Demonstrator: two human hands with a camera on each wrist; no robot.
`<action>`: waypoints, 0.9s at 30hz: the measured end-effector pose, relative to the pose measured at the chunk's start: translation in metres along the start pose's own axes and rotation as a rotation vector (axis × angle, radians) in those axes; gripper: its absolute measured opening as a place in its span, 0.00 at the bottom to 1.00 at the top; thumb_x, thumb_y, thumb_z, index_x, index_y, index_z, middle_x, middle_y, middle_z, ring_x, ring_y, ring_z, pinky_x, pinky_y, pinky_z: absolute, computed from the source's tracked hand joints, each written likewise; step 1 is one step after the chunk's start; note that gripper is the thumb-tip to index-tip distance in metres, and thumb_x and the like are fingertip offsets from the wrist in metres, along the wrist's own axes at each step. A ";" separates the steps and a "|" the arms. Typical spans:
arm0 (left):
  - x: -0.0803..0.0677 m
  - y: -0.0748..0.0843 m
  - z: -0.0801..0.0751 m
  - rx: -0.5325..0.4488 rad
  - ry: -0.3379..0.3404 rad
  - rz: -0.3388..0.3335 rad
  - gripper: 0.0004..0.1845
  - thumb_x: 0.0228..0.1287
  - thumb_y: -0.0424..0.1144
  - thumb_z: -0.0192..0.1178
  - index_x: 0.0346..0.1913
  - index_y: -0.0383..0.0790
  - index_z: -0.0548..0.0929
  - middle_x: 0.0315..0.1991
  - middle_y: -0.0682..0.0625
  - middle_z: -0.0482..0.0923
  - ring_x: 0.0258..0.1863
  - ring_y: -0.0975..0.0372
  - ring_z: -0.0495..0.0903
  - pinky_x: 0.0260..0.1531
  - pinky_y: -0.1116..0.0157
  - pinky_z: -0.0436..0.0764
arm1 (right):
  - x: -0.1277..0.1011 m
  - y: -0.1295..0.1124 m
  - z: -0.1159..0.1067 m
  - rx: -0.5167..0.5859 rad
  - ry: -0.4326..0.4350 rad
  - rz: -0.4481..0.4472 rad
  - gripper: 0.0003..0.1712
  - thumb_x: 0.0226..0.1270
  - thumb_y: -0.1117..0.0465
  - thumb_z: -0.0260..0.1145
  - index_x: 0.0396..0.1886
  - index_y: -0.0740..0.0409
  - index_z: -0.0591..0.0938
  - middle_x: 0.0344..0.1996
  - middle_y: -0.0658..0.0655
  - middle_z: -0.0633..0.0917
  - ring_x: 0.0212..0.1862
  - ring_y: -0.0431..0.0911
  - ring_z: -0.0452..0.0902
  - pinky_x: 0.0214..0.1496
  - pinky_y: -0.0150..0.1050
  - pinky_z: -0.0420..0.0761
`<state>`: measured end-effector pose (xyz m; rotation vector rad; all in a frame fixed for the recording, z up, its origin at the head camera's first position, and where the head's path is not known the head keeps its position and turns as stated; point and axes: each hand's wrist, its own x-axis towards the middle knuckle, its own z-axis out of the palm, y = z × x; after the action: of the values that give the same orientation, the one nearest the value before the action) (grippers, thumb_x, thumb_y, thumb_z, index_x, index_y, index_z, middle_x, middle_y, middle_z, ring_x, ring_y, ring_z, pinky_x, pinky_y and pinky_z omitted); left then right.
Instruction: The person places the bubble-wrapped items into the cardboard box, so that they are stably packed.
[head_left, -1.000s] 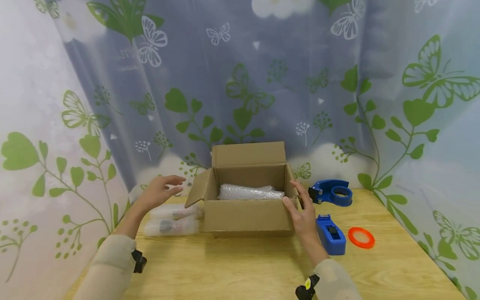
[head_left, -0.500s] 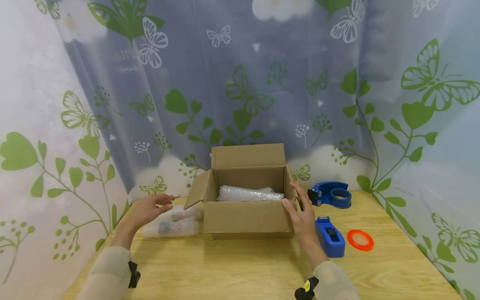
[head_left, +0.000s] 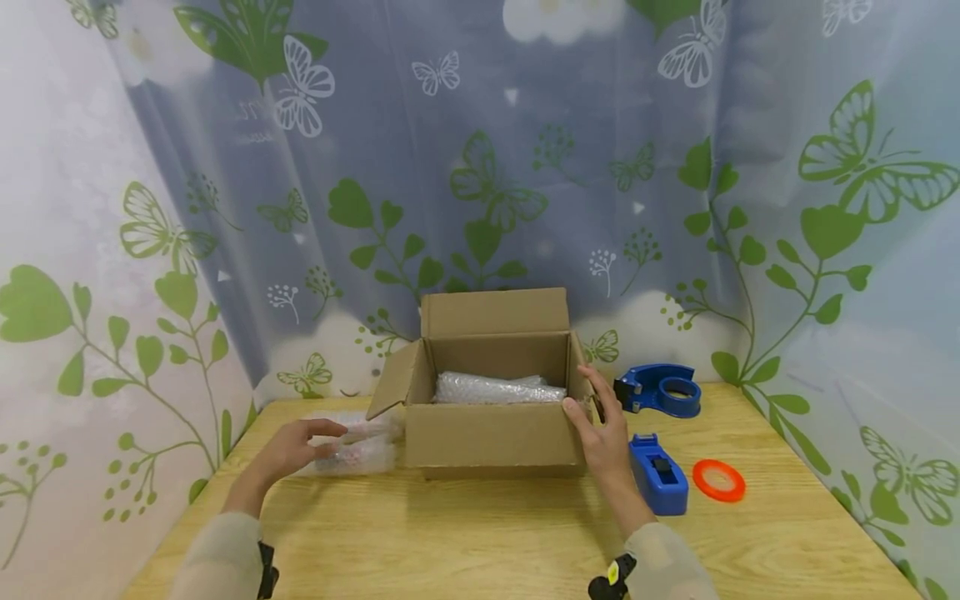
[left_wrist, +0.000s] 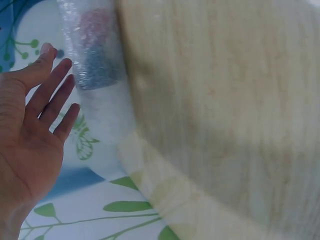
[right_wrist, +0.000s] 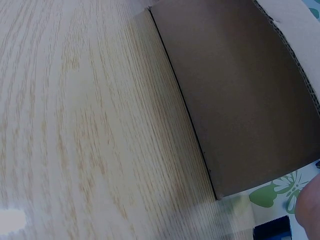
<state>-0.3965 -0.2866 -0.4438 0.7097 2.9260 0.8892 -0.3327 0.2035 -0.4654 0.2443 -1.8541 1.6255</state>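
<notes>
An uncapped-looking cardboard box (head_left: 495, 437) stands with its back and left flaps raised outward, and a bubble-wrapped bundle (head_left: 495, 389) lies inside. My right hand (head_left: 609, 437) holds the box's right front corner, thumb at the front, fingers along the right side. To the left of the box lie bubble-wrapped packages (head_left: 367, 454), one behind the other. Over their left end is my left hand (head_left: 288, 450), fingers extended and holding nothing. Its fingertips are close beside a wrapped package (left_wrist: 97, 50) in the left wrist view; contact cannot be told.
Right of the box are a blue tape dispenser (head_left: 678, 392), a second blue dispenser (head_left: 660, 483) nearer me, and an orange-red ring (head_left: 718, 481). The wooden table (head_left: 480, 542) ends at a patterned curtain (head_left: 525, 167) behind and at both sides.
My left hand has come down and left, from beside the box's left flap to the wrapped packages. My right hand stays at the box corner.
</notes>
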 end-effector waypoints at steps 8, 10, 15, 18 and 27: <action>-0.004 -0.012 0.018 0.059 0.046 -0.010 0.22 0.60 0.38 0.75 0.58 0.44 0.88 0.60 0.33 0.81 0.58 0.34 0.79 0.58 0.36 0.77 | 0.000 0.000 0.000 -0.004 -0.002 0.001 0.30 0.76 0.61 0.67 0.75 0.48 0.74 0.78 0.55 0.68 0.79 0.52 0.59 0.79 0.67 0.54; -0.005 -0.012 0.022 0.053 0.062 -0.003 0.25 0.58 0.38 0.77 0.59 0.42 0.87 0.62 0.32 0.80 0.63 0.32 0.75 0.61 0.34 0.74 | 0.000 -0.001 0.000 -0.003 -0.001 -0.002 0.30 0.76 0.61 0.67 0.75 0.49 0.74 0.78 0.56 0.68 0.79 0.52 0.59 0.79 0.66 0.54; -0.006 -0.012 0.030 0.022 0.090 0.005 0.28 0.57 0.35 0.77 0.61 0.37 0.84 0.64 0.31 0.78 0.65 0.31 0.72 0.65 0.33 0.69 | 0.000 -0.002 0.000 0.002 -0.004 -0.008 0.30 0.76 0.62 0.66 0.75 0.50 0.74 0.78 0.59 0.68 0.79 0.52 0.58 0.79 0.66 0.54; -0.006 -0.012 0.034 0.017 0.108 0.014 0.28 0.55 0.33 0.78 0.60 0.36 0.84 0.63 0.30 0.79 0.65 0.31 0.72 0.65 0.33 0.69 | 0.000 -0.002 0.000 0.010 -0.003 -0.014 0.30 0.76 0.63 0.66 0.75 0.51 0.74 0.78 0.60 0.68 0.79 0.53 0.59 0.79 0.66 0.54; -0.007 -0.012 0.042 0.039 0.153 -0.004 0.27 0.51 0.30 0.79 0.58 0.38 0.86 0.59 0.31 0.81 0.62 0.33 0.76 0.64 0.36 0.72 | 0.001 0.000 -0.001 0.021 -0.003 0.012 0.30 0.75 0.62 0.68 0.75 0.51 0.75 0.78 0.57 0.68 0.79 0.53 0.59 0.79 0.66 0.55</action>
<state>-0.3898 -0.2763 -0.4868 0.6662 3.0847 0.9277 -0.3326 0.2044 -0.4647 0.2451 -1.8455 1.6546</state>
